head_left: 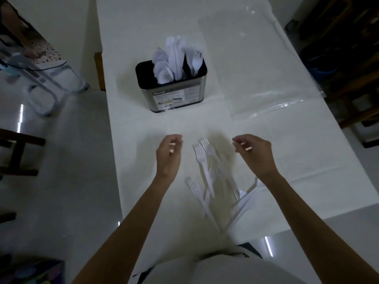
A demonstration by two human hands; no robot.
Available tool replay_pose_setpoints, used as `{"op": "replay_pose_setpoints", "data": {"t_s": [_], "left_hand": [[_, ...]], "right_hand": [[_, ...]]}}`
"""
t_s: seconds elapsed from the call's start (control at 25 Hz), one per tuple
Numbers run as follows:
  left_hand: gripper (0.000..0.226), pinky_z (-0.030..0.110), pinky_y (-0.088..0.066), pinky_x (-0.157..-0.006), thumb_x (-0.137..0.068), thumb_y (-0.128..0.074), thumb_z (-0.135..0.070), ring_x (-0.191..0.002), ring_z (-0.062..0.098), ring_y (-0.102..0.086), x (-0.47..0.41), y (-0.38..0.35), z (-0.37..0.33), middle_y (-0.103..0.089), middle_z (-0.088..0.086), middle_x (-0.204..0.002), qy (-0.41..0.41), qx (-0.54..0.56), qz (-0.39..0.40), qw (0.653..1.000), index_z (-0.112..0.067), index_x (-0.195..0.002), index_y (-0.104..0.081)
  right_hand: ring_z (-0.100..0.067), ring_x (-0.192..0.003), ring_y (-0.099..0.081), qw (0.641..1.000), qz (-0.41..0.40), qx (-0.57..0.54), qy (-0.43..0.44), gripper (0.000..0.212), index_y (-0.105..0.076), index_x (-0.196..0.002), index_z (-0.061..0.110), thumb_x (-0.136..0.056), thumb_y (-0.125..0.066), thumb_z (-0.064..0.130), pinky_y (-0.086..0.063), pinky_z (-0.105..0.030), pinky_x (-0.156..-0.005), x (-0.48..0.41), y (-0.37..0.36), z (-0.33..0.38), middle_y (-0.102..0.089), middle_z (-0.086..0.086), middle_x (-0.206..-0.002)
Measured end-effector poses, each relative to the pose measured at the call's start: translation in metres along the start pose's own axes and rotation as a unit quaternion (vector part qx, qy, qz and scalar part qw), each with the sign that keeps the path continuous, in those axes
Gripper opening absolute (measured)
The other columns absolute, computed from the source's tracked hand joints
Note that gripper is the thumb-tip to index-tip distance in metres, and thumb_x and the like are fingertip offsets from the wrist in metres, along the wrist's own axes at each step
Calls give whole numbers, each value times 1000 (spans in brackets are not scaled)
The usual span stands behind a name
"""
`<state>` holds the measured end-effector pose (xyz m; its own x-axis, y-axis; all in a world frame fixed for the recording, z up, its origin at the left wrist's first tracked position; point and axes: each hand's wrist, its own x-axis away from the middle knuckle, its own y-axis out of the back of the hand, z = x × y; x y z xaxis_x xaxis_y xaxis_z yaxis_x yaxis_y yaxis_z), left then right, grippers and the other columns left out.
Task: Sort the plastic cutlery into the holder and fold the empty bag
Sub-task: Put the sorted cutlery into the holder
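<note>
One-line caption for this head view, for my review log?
Left hand and right hand hover empty beside loose white forks; the cutlery holder and clear bag sit beyond.

Both bare forearms reach forward; left hand [168,154] and right hand [255,153] hover apart, fingers loosely curled, holding nothing.

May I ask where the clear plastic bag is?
Head view: the clear plastic bag lies on the white table, right of the black metal cutlery holder.

White forks [207,173] on a white table [143,37]; holder [173,89] black-rimmed, silver-sided; bag [256,68] clear.
</note>
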<state>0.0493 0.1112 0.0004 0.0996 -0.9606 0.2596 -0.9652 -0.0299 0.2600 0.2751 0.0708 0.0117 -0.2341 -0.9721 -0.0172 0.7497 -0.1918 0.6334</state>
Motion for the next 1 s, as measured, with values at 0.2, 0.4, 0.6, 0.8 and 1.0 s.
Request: {"op": "replay_pose_setpoints", "data": {"t_s": [0.2,0.4,0.6,0.8,1.0], "left_hand": [[5,25,-47,-70,-84,-61,-27,-75,8,-58,33,-44,-8,-65,-7,-83,-101,-221,113,963,-23,-81,-64],[33,31,-45,-78,-80,-63,-50,-84,16,-63,33,-78,-21,-68,-5,-88,-109,-439,143,881,-18,-87,-62],[46,33,-42,-81,-79,-61,-57,-96,23,-64,29,-92,-21,-68,2,-100,-125,-531,110,831,-15,-98,-62],[50,32,-42,-80,-78,-64,-56,-99,26,-63,24,-98,-25,-66,7,-107,-106,-566,125,808,-13,-103,-61],[54,33,-43,-79,-74,-68,-59,-93,24,-65,19,-101,-28,-69,6,-100,-95,-569,153,802,-12,-100,-62]], "right_hand": [[2,-65,-61,998,16,31,-52,8,-72,-85,13,-83,-67,7,-43,-4,-60,52,32,-48,-69,5,-77],[-2,-62,-57,995,51,39,-78,8,-71,-88,12,-82,-69,8,-42,-4,-63,82,46,-64,-68,0,-79],[-1,-65,-50,991,104,58,-59,14,-70,-97,16,-83,-69,17,-48,-21,-66,92,45,-65,-54,6,-87],[-11,-80,-54,979,176,103,4,24,-69,-103,25,-80,-71,31,-45,-24,-71,92,47,-62,-51,5,-97],[-18,-87,-58,976,185,116,24,17,-69,-100,19,-84,-67,23,-46,-28,-74,82,34,-59,-55,-2,-96]]}}
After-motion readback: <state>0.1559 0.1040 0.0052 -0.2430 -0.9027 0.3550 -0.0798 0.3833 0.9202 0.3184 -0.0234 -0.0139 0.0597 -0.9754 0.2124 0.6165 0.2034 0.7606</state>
